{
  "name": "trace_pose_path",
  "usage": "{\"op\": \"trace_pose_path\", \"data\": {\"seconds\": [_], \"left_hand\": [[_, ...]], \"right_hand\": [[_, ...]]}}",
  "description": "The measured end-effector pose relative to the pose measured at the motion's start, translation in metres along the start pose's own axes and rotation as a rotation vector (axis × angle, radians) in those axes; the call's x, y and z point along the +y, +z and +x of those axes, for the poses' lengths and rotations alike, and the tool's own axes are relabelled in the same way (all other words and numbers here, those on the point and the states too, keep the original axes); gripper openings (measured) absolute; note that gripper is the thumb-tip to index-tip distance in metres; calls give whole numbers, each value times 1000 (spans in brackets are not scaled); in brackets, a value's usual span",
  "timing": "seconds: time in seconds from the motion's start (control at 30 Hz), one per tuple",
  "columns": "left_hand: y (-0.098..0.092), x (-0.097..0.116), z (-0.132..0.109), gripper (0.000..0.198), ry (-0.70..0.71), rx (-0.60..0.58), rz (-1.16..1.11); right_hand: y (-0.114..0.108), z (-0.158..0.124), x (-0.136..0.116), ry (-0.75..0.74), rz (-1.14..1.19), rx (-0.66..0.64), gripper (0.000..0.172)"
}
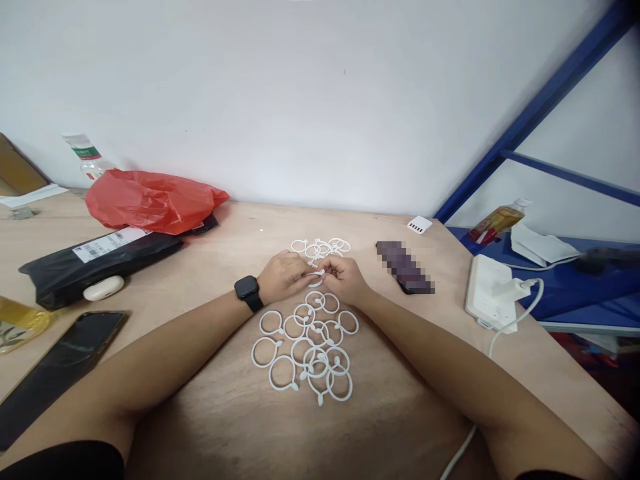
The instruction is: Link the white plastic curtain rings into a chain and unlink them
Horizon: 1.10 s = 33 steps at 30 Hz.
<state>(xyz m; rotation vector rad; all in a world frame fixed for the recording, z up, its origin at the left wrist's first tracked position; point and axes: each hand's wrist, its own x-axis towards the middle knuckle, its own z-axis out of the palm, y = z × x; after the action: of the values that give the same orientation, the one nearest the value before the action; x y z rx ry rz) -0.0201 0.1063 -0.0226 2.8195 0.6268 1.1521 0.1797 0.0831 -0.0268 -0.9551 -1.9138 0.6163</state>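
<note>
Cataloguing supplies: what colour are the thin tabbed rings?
The thin tabbed rings are white, clearest in the head view.

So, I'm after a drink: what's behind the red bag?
A green-banded bottle, then the wall; the red bag hides the bottle's lower part and anything else there.

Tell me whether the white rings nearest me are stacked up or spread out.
Spread out: the white rings lie across the table in a loose cluster, many only partly overlapping.

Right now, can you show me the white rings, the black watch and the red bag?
White rings (295,386): head view, on one ring's small tab.
Black watch (246,288): head view, on its screen.
Red bag (153,200): head view, on its crumpled middle.
</note>
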Motion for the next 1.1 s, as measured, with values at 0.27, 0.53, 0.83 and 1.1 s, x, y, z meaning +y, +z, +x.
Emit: {"op": "trace_pose_path", "data": {"seconds": [0.27,0.53,0.83,1.1], "left_hand": [[2,1,1,26,-10,-21,-2],[-2,-15,-1,20,-437,208,130],[1,-33,-7,21,-827,-8,238],[0,-25,-4,20,-494,114,-36]], "right_hand": [[1,2,5,96,92,-1,14],[-7,-3,3,-183,-179,-36,19],[-8,-3,3,-192,-286,-419,8],[-5,-2,5,-93,-306,-409,8]]}}
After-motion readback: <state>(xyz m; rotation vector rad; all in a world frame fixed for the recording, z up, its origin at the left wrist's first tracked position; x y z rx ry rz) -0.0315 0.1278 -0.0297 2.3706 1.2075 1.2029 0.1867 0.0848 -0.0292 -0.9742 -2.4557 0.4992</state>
